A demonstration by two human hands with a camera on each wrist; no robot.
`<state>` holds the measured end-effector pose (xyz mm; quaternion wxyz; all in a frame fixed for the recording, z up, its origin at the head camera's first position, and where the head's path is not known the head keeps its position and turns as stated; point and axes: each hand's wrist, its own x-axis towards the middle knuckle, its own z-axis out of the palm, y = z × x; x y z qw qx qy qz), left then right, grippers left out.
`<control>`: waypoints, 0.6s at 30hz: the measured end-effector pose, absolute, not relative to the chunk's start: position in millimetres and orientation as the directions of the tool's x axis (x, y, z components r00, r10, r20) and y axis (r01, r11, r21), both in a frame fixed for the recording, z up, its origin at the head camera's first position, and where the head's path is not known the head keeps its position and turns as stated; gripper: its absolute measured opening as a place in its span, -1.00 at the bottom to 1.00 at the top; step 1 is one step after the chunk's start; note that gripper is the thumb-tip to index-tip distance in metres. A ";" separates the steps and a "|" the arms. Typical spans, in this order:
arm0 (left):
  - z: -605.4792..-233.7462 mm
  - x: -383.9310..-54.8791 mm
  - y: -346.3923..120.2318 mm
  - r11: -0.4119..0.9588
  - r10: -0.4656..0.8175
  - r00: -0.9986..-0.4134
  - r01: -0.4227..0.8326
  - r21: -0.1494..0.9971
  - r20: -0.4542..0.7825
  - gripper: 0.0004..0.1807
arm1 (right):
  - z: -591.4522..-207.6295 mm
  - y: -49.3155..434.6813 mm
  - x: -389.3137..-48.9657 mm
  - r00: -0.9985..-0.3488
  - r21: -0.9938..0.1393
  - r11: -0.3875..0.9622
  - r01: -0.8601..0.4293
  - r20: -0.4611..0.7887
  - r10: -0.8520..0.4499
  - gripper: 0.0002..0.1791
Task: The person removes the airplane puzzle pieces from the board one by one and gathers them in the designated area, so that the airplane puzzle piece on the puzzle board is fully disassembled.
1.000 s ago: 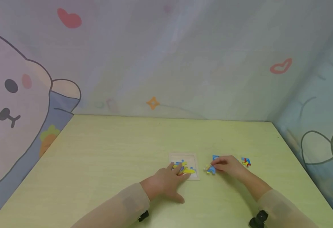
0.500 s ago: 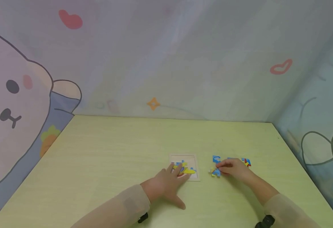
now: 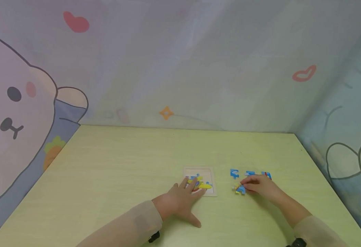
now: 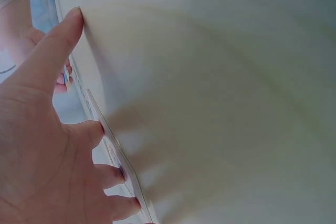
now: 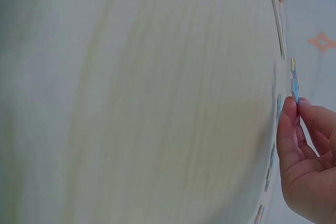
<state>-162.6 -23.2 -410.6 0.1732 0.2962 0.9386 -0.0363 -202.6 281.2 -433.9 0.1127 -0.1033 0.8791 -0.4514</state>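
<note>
My left hand (image 3: pixel 180 200) lies with fingers spread on a small wooden puzzle frame (image 3: pixel 214 187), its fingertips over the yellow and blue puzzle pieces (image 3: pixel 205 185) inside. In the left wrist view the fingertips (image 4: pixel 97 132) touch the frame's edge (image 4: pixel 126 163), and the thumb points away from it. To the right of the frame, my right hand (image 3: pixel 264 187) pinches a blue and yellow puzzle piece (image 3: pixel 240 189) between thumb and fingertips. The right wrist view shows this piece (image 5: pixel 295 82) edge-on, held just above the table.
Loose puzzle pieces lie in a row behind the right hand: a blue one (image 3: pixel 234 173), another blue one (image 3: pixel 249 173) and a partly covered blue and red one (image 3: pixel 266 174). The pale table (image 3: pixel 121 161) meets a printed cloth backdrop (image 3: pixel 199 68) at its far edge.
My right hand has moved to the right and a little nearer with the pinched piece, away from the frame, uncovering the loose blue pieces behind. My left hand stays nearly still.
</note>
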 end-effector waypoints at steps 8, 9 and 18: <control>-411.3 -163.2 -23.9 0.822 0.546 -0.765 0.568 0.042 -0.342 0.13 | -432.0 292.6 -199.6 -0.946 -0.839 0.539 -0.077 -0.109 -0.305 -0.77; -411.3 -163.1 -24.1 0.822 0.546 -0.765 0.568 0.042 -0.342 0.13 | -433.0 294.0 -199.7 -0.947 -0.845 0.531 -0.071 -0.110 -0.302 -0.77; -412.1 -162.4 -25.8 0.823 0.548 -0.764 0.565 0.057 -0.342 0.13 | -436.5 305.9 -198.0 -0.955 -0.846 0.528 -0.069 -0.096 -0.280 -0.76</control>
